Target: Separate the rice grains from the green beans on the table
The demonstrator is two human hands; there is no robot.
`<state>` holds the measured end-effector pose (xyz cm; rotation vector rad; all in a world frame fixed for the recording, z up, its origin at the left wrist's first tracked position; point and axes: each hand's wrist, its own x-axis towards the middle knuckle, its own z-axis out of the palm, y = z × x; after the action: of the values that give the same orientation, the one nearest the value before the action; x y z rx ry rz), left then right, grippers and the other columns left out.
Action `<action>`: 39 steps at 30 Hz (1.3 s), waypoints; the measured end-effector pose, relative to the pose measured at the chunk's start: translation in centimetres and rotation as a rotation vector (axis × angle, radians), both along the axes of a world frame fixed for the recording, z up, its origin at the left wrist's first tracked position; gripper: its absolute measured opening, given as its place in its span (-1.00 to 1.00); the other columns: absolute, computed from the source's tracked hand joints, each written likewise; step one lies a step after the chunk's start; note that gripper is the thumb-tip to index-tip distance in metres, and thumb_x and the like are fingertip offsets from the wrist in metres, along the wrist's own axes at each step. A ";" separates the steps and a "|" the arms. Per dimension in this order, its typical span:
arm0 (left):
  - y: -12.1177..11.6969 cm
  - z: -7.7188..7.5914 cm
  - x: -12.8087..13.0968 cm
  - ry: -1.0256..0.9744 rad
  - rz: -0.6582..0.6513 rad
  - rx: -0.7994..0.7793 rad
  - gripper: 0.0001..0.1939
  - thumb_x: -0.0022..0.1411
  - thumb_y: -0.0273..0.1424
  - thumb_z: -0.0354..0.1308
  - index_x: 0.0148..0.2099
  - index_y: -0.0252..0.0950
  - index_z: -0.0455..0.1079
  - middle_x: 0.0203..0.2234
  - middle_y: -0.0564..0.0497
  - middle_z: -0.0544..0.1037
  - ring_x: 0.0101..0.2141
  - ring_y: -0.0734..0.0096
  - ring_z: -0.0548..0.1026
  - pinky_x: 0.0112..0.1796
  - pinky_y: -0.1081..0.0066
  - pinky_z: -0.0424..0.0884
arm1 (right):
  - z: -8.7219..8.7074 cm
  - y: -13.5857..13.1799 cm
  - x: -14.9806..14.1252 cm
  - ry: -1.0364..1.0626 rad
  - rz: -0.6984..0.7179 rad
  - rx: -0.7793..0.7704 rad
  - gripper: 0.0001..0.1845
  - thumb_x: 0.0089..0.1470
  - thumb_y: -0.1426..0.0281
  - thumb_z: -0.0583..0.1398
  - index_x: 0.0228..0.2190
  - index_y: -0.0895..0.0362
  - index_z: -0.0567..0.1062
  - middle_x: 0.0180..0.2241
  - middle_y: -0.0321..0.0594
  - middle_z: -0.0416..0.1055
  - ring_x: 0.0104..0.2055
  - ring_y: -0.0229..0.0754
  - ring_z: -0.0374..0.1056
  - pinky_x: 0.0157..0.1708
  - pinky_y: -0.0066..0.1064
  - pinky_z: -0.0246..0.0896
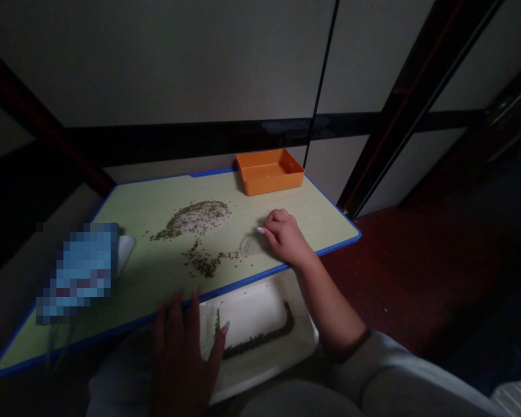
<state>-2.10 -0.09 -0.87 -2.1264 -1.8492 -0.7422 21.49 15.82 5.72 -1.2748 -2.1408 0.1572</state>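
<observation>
On the pale yellow folding table (156, 278), my right hand (284, 231) is closed on a clear curved piece (250, 244), perhaps plastic; its full shape is hidden. Left of it lies a small heap of dark brown grains (205, 263). Farther back spreads a larger pile of mixed green and pale grains (200, 217). Below the table's near edge, a white tray (260, 376) has dark green grains (260, 340) gathered along its near side. My left hand (184, 347) is open at the tray's left side, fingers spread, fingertips by the table edge.
An orange rectangular box (267, 184) stands at the back right of the table. A blurred-out blue packet (84, 269) lies at the left, beside a white object (125, 252). Cabinet doors (191, 63) rise right behind the table. Reddish floor (395, 266) shows on the right.
</observation>
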 end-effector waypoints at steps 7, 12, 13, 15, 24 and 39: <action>0.1 0.2 0.3 -0.005 0.010 -0.026 -0.20 0.23 -0.18 0.00 0.40 -0.30 -0.20 0.38 -0.28 -0.12 0.36 -0.13 -0.17 0.24 -0.16 0.02 | 0.2 -0.3 0.0 -0.037 -0.003 -0.007 -0.70 0.23 0.31 0.09 -0.45 0.15 0.51 -0.26 -0.14 0.34 -0.15 -0.12 0.17 -0.14 -0.27 -0.02; 0.1 0.1 0.2 -0.007 0.018 -0.025 -0.21 0.23 -0.17 0.00 0.39 -0.32 -0.16 0.37 -0.31 -0.09 0.35 -0.14 -0.16 0.23 -0.17 0.03 | 0.4 -0.4 0.0 -0.066 -0.032 -0.027 -0.71 0.23 0.33 0.09 -0.43 0.15 0.52 -0.24 -0.13 0.36 -0.14 -0.11 0.17 -0.13 -0.26 -0.03; 0.1 0.1 0.2 -0.008 0.018 -0.023 -0.21 0.23 -0.17 0.00 0.39 -0.31 -0.17 0.37 -0.31 -0.09 0.35 -0.14 -0.16 0.23 -0.17 0.03 | 0.5 -0.4 0.0 -0.074 -0.041 -0.028 -0.70 0.24 0.33 0.09 -0.44 0.15 0.52 -0.23 -0.12 0.36 -0.13 -0.11 0.17 -0.13 -0.26 -0.03; 0.0 0.3 0.2 -0.010 0.014 -0.027 -0.21 0.23 -0.17 0.01 0.40 -0.30 -0.18 0.38 -0.30 -0.11 0.36 -0.13 -0.17 0.24 -0.16 0.03 | 0.5 -0.4 0.0 -0.090 -0.066 -0.027 -0.70 0.24 0.32 0.08 -0.44 0.15 0.52 -0.23 -0.12 0.37 -0.13 -0.11 0.17 -0.14 -0.26 -0.04; 0.0 0.3 0.2 -0.005 0.003 -0.009 -0.21 0.23 -0.19 0.01 0.40 -0.31 -0.17 0.38 -0.28 -0.12 0.36 -0.12 -0.17 0.25 -0.15 0.01 | 0.4 -0.3 -0.1 -0.139 -0.136 -0.038 -0.71 0.24 0.33 0.07 -0.38 0.16 0.54 -0.22 -0.10 0.38 -0.12 -0.08 0.18 -0.15 -0.25 -0.02; 0.0 0.3 0.3 -0.029 0.016 -0.036 -0.22 0.24 -0.17 -0.02 0.40 -0.31 -0.17 0.39 -0.24 -0.15 0.36 -0.09 -0.20 0.26 -0.13 -0.02 | 0.4 -0.3 -0.2 -0.123 -0.037 -0.017 -0.69 0.26 0.29 0.08 -0.38 0.16 0.54 -0.21 -0.12 0.38 -0.13 -0.11 0.18 -0.14 -0.28 -0.01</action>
<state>-1.81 -0.07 -0.61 -2.1306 -1.9059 -0.7454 21.28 15.52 6.12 -1.3644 -2.2220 0.0843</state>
